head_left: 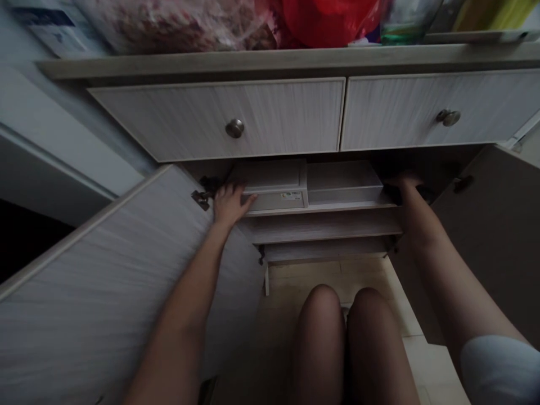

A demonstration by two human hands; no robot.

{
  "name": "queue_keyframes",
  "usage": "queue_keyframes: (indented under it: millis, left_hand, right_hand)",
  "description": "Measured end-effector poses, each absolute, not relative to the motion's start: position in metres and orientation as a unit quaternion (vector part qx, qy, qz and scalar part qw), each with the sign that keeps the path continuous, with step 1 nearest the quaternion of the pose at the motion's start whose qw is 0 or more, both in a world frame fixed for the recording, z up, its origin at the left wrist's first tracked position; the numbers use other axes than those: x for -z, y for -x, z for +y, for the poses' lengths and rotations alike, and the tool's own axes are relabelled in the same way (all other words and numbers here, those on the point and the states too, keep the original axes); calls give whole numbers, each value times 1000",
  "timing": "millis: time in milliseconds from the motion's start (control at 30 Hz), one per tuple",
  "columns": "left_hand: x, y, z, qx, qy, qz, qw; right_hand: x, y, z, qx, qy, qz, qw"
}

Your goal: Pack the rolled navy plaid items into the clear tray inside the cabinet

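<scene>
My left hand (231, 203) rests at the left front corner of a pale lidded box (274, 174), its fingers spread over the edge. The box sits on the top shelf inside the cabinet and has a small label on its front. Beside it stands a second pale box (343, 183), with a lower front. My right hand (405, 180) reaches into the dark right end of the same shelf, just right of that second box. Shadow hides its fingers, and whatever they touch cannot be made out.
Both cabinet doors, left (139, 275) and right (485, 236), stand swung out around my arms. Two closed drawers with round knobs (235, 128) run above. On the countertop (253, 61) lie bags, including a red one (331, 19). My knees (323, 315) are below the shelves.
</scene>
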State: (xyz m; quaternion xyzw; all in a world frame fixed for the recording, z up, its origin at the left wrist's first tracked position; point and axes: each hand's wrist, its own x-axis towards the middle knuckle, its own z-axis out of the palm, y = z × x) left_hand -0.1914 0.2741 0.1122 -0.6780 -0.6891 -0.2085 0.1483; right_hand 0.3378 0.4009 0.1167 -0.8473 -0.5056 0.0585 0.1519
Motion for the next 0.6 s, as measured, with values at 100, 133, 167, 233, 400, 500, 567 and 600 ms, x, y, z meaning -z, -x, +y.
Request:
queue_keyframes:
  millis: [100,133,167,233,400,500,567,600]
  left_hand:
    - [-110,193,277,209,680,-686,155]
    - [-110,193,277,207,681,-685,155]
    - [-110,193,277,206,681,-685,155]
    - [-111,192,276,203,682,-687,147]
    - [-115,192,275,187,689,-688,129]
    - [-120,190,276,190,697,-681,118]
    - [-125,183,273,217,693,-678,113]
    - [-127,177,268,239,688,-676,111]
  right_hand:
    - [-119,-330,411,-113,875,-457,113]
    - [-118,-328,414,-109,874,-458,118]
    - [-117,-326,415,-101,873,-461,125]
    - [-113,-324,412,-83,866,-471,145]
    - [-97,-324,366,-20,781,-529,331]
    - [-90,-330,302,-12,651,-599,466]
    - [-88,-340,245,4,587,-630,508]
    - [-87,-347,214,18,577,-632,517]
